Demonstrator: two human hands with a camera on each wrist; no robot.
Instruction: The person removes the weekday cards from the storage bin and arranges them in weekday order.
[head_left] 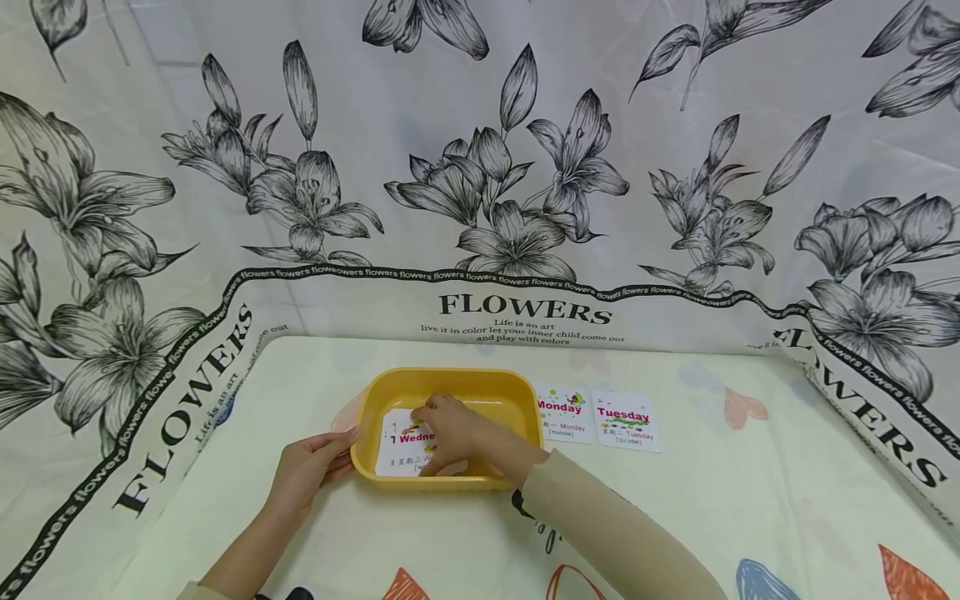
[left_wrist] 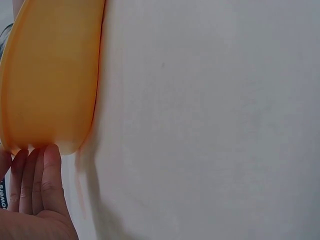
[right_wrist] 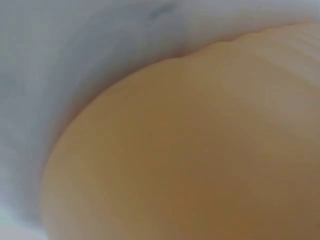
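A yellow plastic tray stands near the middle of the table, holding a stack of white word cards. The top card reads "Wednesday", partly covered. My right hand reaches into the tray and grips this card, fingers at its far edge and thumb at its near edge. At the tray's left end my left hand holds the rim between thumb and fingers. The left wrist view shows the fingers against the tray's outer wall. In the right wrist view a blurred orange-brown surface hides the right hand.
Just right of the tray lie a "Monday" card, its left edge hidden by the tray, and a "Tuesday" card. A pale cloth with coloured hearts covers the table. Behind hangs a flower-printed curtain.
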